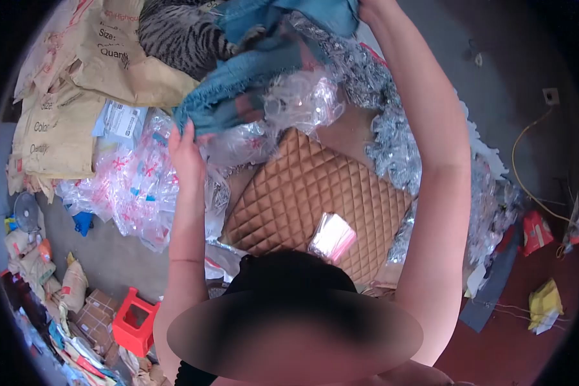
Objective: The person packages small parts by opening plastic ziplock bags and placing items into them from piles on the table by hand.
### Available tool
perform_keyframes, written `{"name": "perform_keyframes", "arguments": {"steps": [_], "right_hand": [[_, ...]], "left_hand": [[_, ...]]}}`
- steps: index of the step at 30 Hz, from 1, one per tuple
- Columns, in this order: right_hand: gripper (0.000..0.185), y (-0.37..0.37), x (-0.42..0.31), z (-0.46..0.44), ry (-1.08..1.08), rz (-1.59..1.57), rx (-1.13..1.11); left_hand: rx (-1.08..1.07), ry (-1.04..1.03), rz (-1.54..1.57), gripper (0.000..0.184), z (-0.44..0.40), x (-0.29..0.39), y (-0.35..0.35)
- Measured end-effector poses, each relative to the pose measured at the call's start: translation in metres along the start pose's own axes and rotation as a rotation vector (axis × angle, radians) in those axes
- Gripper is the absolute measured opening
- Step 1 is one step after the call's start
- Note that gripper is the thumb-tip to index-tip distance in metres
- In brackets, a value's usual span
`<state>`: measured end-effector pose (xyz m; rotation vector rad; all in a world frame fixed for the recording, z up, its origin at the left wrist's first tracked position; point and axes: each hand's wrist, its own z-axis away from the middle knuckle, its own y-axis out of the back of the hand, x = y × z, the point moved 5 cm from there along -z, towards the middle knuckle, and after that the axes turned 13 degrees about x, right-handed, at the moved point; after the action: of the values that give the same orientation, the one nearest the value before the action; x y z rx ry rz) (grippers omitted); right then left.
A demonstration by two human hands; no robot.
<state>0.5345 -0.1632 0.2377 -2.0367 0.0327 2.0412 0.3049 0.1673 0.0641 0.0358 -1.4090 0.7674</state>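
A blue cloth [251, 69] with a frayed edge is stretched between my hands at the top of the view, partly blurred. My left hand [186, 154] pinches its lower left corner. At the top edge of the picture, my right hand [370, 9] grips the other end; its fingers are partly cut off. Beneath the cloth lie clear plastic bags [305, 100]. A grey striped cat [183, 42] lies right against the cloth, partly covered by it. Closer to me is a brown quilted mat [315, 193] with a small shiny pink-white packet [332, 237] on it.
Printed brown paper bags [58, 132] are heaped at the left, beside plastic packaging [135, 186] and a labelled parcel [119, 122]. Silvery plastic bags [392, 141] pile up at the right. A red stool [135, 321] stands lower left. A yellow cable [520, 164] runs along the right.
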Motion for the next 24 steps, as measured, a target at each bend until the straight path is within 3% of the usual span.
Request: {"name": "perform_keyframes", "arguments": {"steps": [2,5,8,9,11,13,15,18,21,23,24], "right_hand": [[0.023,-0.027,-0.013,0.015,-0.001,0.035,-0.128],[0.019,-0.054,-0.031,0.105,-0.076,0.152,-0.111],[0.021,-0.048,-0.02,0.149,-0.114,0.019,-0.238],[0.021,-0.03,-0.004,0.147,-0.113,0.018,-0.238],[0.046,0.031,0.031,0.138,0.237,0.205,-0.299],[0.056,0.092,0.091,0.134,0.157,0.226,0.015],[0.058,0.137,0.164,0.129,0.145,0.821,-0.105],[0.066,0.121,0.189,0.148,0.314,0.805,-0.224],[0.068,0.097,0.193,0.14,0.441,0.882,-0.068],[0.074,0.089,0.189,0.113,0.666,0.89,0.228],[0.083,0.085,0.202,0.095,0.655,0.901,0.261]], "left_hand": [[-0.013,-0.033,0.032,0.024,0.002,0.016,-0.01],[-0.087,0.021,0.121,0.027,0.01,0.031,-0.036],[-0.123,-0.006,0.212,0.025,0.014,0.048,-0.061],[-0.114,-0.025,0.216,0.025,0.009,0.052,-0.068],[-0.105,-0.044,0.221,0.025,0.001,0.063,-0.083],[-0.148,-0.105,0.261,0.024,-0.007,0.077,-0.101],[-0.151,-0.128,0.266,0.023,-0.022,0.081,-0.112],[-0.183,-0.141,0.274,0.023,-0.034,0.083,-0.132],[-0.127,-0.158,0.272,0.023,-0.036,0.084,-0.132],[-0.148,-0.145,0.24,0.022,-0.039,0.086,-0.129],[-0.145,-0.15,0.24,0.022,-0.039,0.087,-0.124]]}}
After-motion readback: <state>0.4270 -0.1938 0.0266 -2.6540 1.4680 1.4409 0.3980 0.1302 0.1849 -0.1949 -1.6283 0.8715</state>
